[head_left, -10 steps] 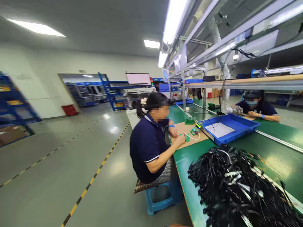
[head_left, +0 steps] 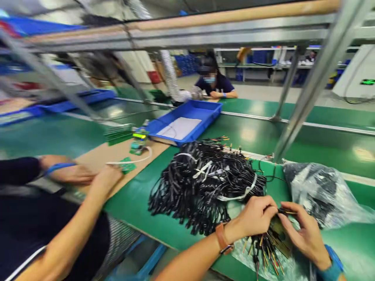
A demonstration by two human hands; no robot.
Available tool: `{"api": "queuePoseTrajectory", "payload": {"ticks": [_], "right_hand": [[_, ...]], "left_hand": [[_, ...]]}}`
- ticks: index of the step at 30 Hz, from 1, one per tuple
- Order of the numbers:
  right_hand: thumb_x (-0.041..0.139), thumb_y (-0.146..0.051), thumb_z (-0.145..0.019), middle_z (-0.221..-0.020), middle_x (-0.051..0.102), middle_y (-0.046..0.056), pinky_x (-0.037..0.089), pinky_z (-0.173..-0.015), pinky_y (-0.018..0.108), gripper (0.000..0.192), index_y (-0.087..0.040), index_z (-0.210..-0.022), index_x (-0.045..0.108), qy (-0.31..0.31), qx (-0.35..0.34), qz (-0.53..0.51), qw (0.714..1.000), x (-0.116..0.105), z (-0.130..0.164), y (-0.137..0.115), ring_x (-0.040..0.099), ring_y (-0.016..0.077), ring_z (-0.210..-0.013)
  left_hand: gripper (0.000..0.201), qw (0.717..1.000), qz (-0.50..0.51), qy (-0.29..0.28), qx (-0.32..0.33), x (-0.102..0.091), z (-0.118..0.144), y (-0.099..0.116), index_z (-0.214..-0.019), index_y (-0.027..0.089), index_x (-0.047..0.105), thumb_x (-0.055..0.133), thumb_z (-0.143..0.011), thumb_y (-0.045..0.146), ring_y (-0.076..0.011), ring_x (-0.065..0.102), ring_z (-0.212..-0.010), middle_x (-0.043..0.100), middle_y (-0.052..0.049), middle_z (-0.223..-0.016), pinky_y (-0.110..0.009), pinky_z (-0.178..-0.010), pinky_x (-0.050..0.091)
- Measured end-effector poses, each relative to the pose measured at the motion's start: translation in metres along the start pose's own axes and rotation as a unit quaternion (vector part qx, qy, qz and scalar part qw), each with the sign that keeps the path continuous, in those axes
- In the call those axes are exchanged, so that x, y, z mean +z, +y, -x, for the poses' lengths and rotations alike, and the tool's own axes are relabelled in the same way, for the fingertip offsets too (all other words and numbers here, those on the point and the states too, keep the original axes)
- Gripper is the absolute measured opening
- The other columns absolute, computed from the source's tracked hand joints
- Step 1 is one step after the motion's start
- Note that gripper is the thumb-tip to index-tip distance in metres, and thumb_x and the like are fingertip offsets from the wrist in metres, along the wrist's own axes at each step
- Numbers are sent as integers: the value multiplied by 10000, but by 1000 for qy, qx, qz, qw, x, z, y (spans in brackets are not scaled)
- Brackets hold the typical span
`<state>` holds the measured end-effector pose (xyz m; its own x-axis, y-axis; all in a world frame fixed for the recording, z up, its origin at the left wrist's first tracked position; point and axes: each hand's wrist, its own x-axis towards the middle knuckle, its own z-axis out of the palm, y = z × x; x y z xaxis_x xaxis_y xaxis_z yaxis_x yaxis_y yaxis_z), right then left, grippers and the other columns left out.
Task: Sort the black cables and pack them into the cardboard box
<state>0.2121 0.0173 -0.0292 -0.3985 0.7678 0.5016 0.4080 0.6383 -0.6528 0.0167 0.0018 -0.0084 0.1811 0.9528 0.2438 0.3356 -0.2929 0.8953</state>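
My left hand point(head_left: 259, 215), with a brown watch strap at its wrist, is closed in a pinch on a thin black cable point(head_left: 281, 211). Facing it, my right hand point(head_left: 304, 233), with a blue band, has its thumb and fingers closed on the same cable. Blur hides the exact grip. Under both hands, cable ends with red, yellow and black wires point(head_left: 268, 251) lie on a clear plastic sheet point(head_left: 249, 257). A large heap of black cables point(head_left: 202, 183), bound with white ties, lies left of my hands.
A plastic bag of black parts point(head_left: 319, 191) lies to the right. Beyond the heap is a blue tray point(head_left: 202, 134) with white paper. At left, a co-worker's hands point(head_left: 102, 179) work over a green circuit board point(head_left: 127, 166). A metal post point(head_left: 310, 84) rises behind the bench.
My view has swung right and down toward the bench. Both my hands with the cable are now in sight; the co-worker has shifted to the left edge.
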Motion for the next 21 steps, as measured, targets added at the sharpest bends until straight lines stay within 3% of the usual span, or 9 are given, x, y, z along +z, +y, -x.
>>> {"api": "queuePoseTrajectory", "payload": {"ticks": [9, 16, 21], "right_hand": [[612, -289, -963, -912, 726, 66, 600, -736, 254, 97, -214, -982, 670, -14, 12, -69, 997, 6, -7, -6, 709, 180, -803], [598, -350, -975, -869, 711, 79, 608, -711, 244, 175, -198, -935, 673, -29, 52, -88, 994, 11, -4, 1, 700, 182, -777], [590, -494, -936, -818, 739, 80, 644, -663, 262, 301, -229, -852, 707, -19, 24, -44, 999, 15, 8, 9, 734, 207, -708]], "left_hand": [[183, 999, 5, 10, 33, -5, 3, -2, -730, 153, 599, 517, -893, 167, -101, 486, -585, 566, 19, -641, -218, -582, 354], [188, 999, 1, 5, 32, -4, 2, -8, -678, 147, 619, 521, -836, 125, -98, 468, -541, 559, 20, -586, -216, -540, 327], [140, 998, -64, -11, 2, 7, 8, -16, -718, 154, 669, 563, -809, 138, -117, 559, -595, 658, -7, -665, -203, -550, 394]]}}
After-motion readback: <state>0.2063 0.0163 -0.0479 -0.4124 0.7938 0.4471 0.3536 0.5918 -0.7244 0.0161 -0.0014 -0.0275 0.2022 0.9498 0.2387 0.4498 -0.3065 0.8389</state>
